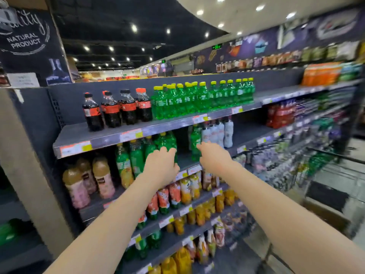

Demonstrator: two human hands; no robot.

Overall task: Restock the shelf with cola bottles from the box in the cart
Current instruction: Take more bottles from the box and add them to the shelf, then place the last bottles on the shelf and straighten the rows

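Observation:
Several cola bottles (116,110) with dark liquid, red labels and red or black caps stand at the left end of the top grey shelf (102,135). Both my arms stretch toward the shelving. My left hand (161,165) is below that shelf, in front of green bottles (166,142) on the second level. Its back faces me and I see nothing in it. My right hand (214,155) is beside it, fingers stretched out near a single green bottle (195,144), holding nothing. A cardboard box (325,212) and the cart (335,158) appear blurred at the right.
A row of green yellow-capped bottles (203,97) fills the top shelf to the right of the colas. White bottles (219,133) stand on the second level, and juice and tea bottles (88,180) fill the lower levels. A beige pillar (25,175) bounds the shelving on the left.

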